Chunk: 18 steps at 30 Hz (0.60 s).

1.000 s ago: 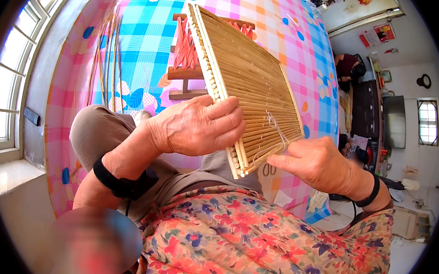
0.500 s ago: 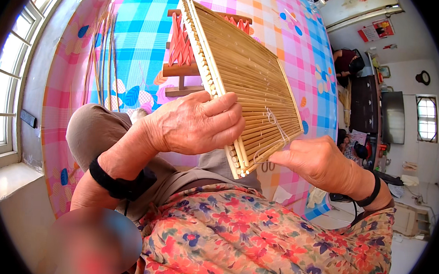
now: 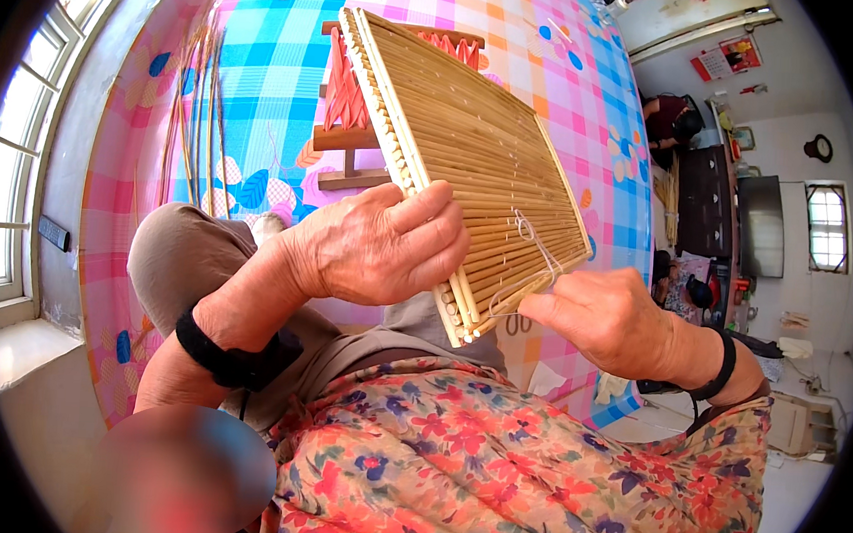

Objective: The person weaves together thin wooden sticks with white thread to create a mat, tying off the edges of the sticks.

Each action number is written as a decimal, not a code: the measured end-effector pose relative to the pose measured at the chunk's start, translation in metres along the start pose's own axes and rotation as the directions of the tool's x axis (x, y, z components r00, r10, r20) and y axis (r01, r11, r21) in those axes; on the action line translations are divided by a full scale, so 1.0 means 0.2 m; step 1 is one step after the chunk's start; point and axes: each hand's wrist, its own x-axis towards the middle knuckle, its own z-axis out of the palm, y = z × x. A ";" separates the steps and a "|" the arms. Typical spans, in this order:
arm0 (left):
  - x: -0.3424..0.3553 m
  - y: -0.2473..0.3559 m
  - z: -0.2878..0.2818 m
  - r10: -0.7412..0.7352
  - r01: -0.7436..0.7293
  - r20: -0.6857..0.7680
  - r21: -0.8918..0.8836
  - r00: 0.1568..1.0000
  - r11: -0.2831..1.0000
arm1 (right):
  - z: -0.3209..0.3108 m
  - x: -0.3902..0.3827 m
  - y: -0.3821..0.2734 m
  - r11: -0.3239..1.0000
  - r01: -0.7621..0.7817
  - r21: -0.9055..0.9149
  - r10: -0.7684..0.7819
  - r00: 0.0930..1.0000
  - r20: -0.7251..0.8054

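A flat panel of straw-coloured stalks, laid side by side and edged with thicker strips, stands tilted in front of me. My left hand is closed round its near left edge, fingers over the side strip. A loose white thread loops across the panel's near right part and runs down to its near corner. Just right of that corner my right hand pinches the thread, its fingertips close to the stalks. Behind the panel, partly covered by it, is a wooden frame with red crossed cords.
Several long thin stalks lie at the left on the checked, flowered cloth. Two dark loops, perhaps scissor handles, lie by my right hand. A window is at the left. Another person is at the far right.
The panel's far end has dipped slightly toward me and left. My right hand has shifted very little; both hands keep their hold.
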 end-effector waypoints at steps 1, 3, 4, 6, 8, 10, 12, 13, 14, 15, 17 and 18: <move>0.00 0.00 0.01 -0.005 0.005 -0.008 0.004 1.000 1.000 | 0.00 0.01 0.00 1.000 0.010 -0.007 -0.010 1.000 -0.008; -0.01 0.01 0.01 -0.011 0.011 -0.017 0.008 1.000 1.000 | 0.00 0.02 0.00 1.000 0.021 -0.014 -0.021 1.000 -0.015; -0.01 0.01 0.01 -0.013 0.014 -0.019 0.016 1.000 1.000 | 0.00 0.02 0.00 0.999 0.032 -0.006 -0.032 0.999 -0.015; -0.01 0.02 0.01 -0.015 0.016 -0.022 0.023 1.000 1.000 | 0.01 0.03 0.00 0.999 0.042 0.001 -0.042 0.999 -0.015; 0.01 0.02 -0.01 0.006 -0.006 -0.002 0.036 1.000 0.999 | 0.03 0.04 -0.01 0.997 0.069 0.021 -0.068 0.997 -0.031; 0.00 0.02 -0.01 -0.012 0.012 -0.016 0.013 1.000 1.000 | 0.03 0.05 -0.02 0.998 0.070 -0.003 -0.070 0.997 -0.021; 0.00 0.01 -0.01 -0.021 0.020 -0.034 -0.021 0.999 1.000 | 0.04 0.06 -0.03 0.997 0.068 -0.028 -0.069 0.998 -0.013; 0.00 0.01 -0.01 -0.021 0.020 -0.034 -0.022 0.999 1.000 | 0.05 0.07 -0.02 0.996 0.085 -0.017 -0.085 0.996 -0.009; -0.01 0.01 -0.02 -0.005 0.005 -0.014 -0.001 1.000 1.000 | 0.05 0.07 -0.02 0.995 0.101 -0.006 -0.101 0.995 -0.004; -0.01 0.02 -0.02 0.008 -0.008 0.006 0.020 1.000 1.000 | 0.05 0.07 -0.02 0.995 0.102 -0.005 -0.102 0.995 -0.002; -0.01 0.02 -0.01 0.003 -0.003 -0.004 0.019 1.000 1.000 | 0.05 0.08 -0.03 0.996 0.087 -0.002 -0.087 0.996 0.002; -0.01 0.02 -0.01 0.003 -0.003 -0.014 0.021 1.000 1.000 | 0.05 0.08 -0.03 0.996 0.089 -0.002 -0.089 0.996 0.002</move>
